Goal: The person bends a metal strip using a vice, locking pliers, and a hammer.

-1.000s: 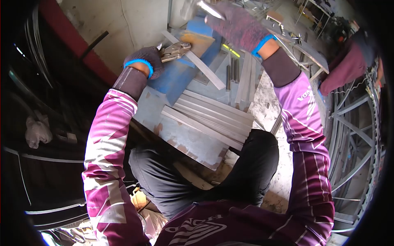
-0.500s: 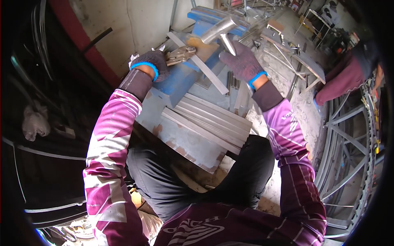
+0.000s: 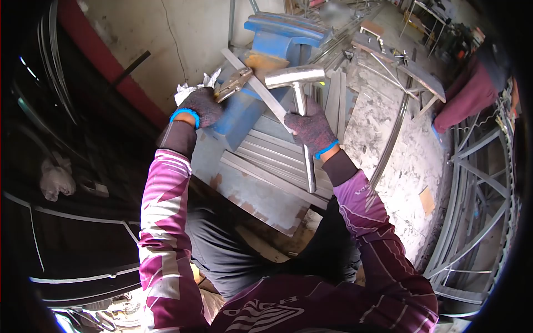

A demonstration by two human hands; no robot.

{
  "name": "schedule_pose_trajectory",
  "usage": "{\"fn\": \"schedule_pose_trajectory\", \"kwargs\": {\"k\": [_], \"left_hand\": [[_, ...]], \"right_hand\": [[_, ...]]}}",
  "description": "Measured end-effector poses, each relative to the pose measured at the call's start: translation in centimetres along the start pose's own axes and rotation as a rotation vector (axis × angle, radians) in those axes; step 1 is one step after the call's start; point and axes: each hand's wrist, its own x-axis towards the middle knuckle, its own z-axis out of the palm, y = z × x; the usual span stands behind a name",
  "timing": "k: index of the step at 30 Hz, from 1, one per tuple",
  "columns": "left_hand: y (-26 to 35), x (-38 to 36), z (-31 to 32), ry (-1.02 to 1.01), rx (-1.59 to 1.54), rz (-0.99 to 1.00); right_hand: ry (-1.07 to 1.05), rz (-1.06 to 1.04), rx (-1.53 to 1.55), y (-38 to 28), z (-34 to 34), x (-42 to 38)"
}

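Note:
My left hand (image 3: 203, 107), in a dark knit glove with a blue cuff, is closed around locking pliers (image 3: 234, 84). The jaws of the pliers grip a flat metal bar (image 3: 265, 93), which slants across a blue bench vise (image 3: 240, 119). In my right hand (image 3: 314, 129), gloved the same way, is a steel hammer (image 3: 300, 100). Its head points away from me and its handle runs back toward my knee. The bar's near end meets the thumb and fingertips of my right hand.
Several flat metal strips (image 3: 272, 161) lie side by side on the worn metal tabletop (image 3: 244, 195) before my knees. A low wooden bench (image 3: 419, 79) stands to the right, near another person's leg (image 3: 463, 105). Steel trusses (image 3: 480, 205) are stacked at far right.
My right hand has come back toward me with the hammer, now at the bar's near end. The hammer's handle has swung into view below the hand. My left hand has shifted slightly left.

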Motion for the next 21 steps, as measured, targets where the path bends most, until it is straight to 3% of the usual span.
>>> {"fn": "schedule_pose_trajectory", "kwargs": {"k": [14, 21], "left_hand": [[-2.4, 1.6, 2.0, 0.001, 0.038, -0.005], [-1.2, 1.2, 1.6, 0.054, 0.048, 0.002]], "right_hand": [[0.179, 0.056, 0.256, 0.2, 0.2, -8.3], [0.105, 0.048, 0.224, 0.0, -0.6, -8.6]]}}
